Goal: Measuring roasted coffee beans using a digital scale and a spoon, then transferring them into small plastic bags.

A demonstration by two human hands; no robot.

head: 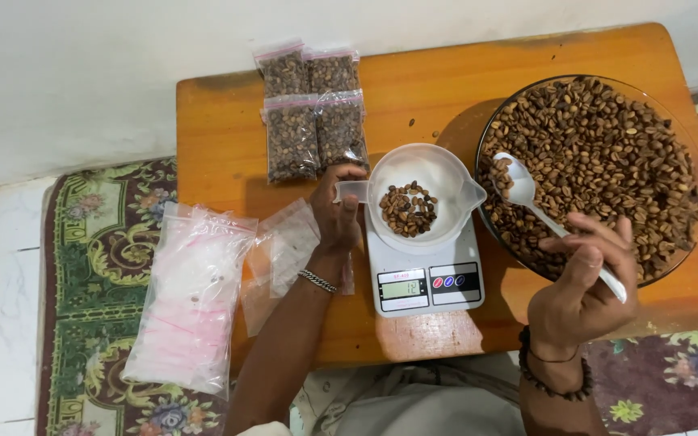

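At 9 o'clock of the digital scale [426, 278], the left hand [337, 214] is closed on the handle of the white measuring cup [423, 194]; maintain this hold so the cup stays centred on the platform. At 3 o'clock, the right hand [583, 282] pinches the white spoon [535, 206], its bowl resting among beans in the glass bowl [591, 169]. Lift small loads level; tip slowly over the cup.

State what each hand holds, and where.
Left hand: white cup's handle. Right hand: white spoon, near its handle end.
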